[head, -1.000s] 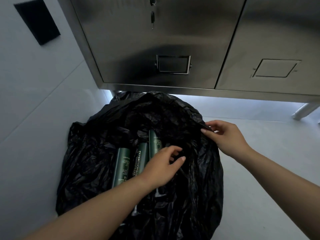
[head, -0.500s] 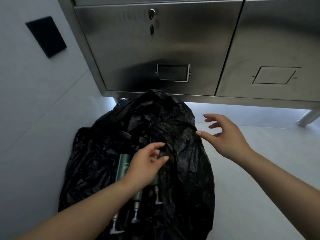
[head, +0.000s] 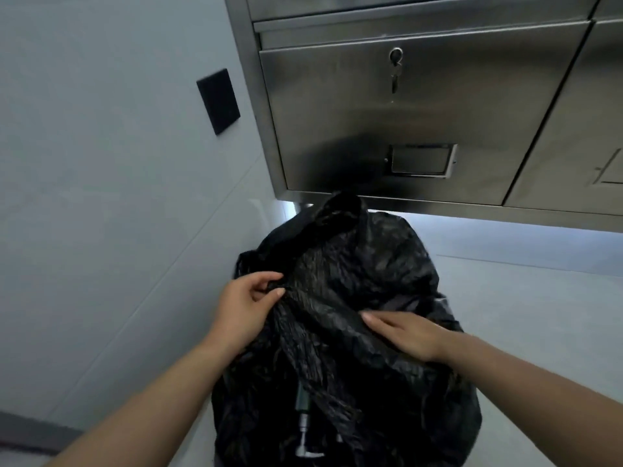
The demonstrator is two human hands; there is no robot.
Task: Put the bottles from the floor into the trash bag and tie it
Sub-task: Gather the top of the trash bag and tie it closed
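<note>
A black trash bag (head: 364, 271) lies crumpled on the pale floor in front of me. My left hand (head: 244, 306) pinches a fold of the bag's plastic at its left side. On the right, my right hand (head: 401, 333) lies on the bag with its fingers pressed flat against the plastic. Bottles (head: 305, 426) are inside the bag: only a dark green neck and metal pump tops show through the gap near the bottom. The rest of them is hidden under the plastic.
A stainless steel cabinet (head: 421, 123) with a lock and key hangs just behind the bag, its lower edge close above the bag's top. A grey wall (head: 101, 197) with a black plate (head: 218, 101) runs along the left. Pale floor (head: 522, 315) lies to the right.
The bag's plastic has been drawn over the bottles, hiding most of them. My left hand moved to the bag's left side and took hold. My right hand came down onto the bag.
</note>
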